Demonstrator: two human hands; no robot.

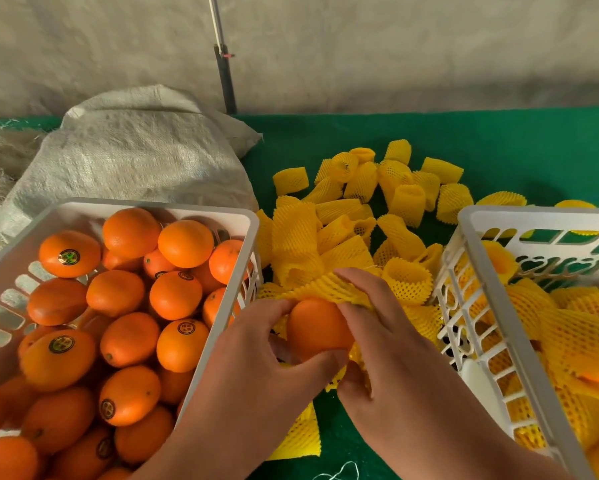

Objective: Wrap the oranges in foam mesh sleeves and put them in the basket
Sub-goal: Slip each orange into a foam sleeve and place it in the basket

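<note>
Between the two baskets I hold one orange (317,327) over the green table. My left hand (256,355) grips its left side, thumb underneath. My right hand (381,337) pinches a yellow foam mesh sleeve (329,287) that lies over the far side and right of the orange. The near face of the orange is bare. A white basket (222,216) on the left holds several bare oranges (128,337), some with round stickers. The white basket (478,258) on the right holds several oranges wrapped in yellow sleeves (575,334).
A heap of loose yellow sleeves (367,202) lies on the green cloth (499,147) behind my hands. One flat sleeve (301,434) lies under my forearms. A grey woven sack (132,157) sits behind the left basket. A metal pole (225,67) stands at the wall.
</note>
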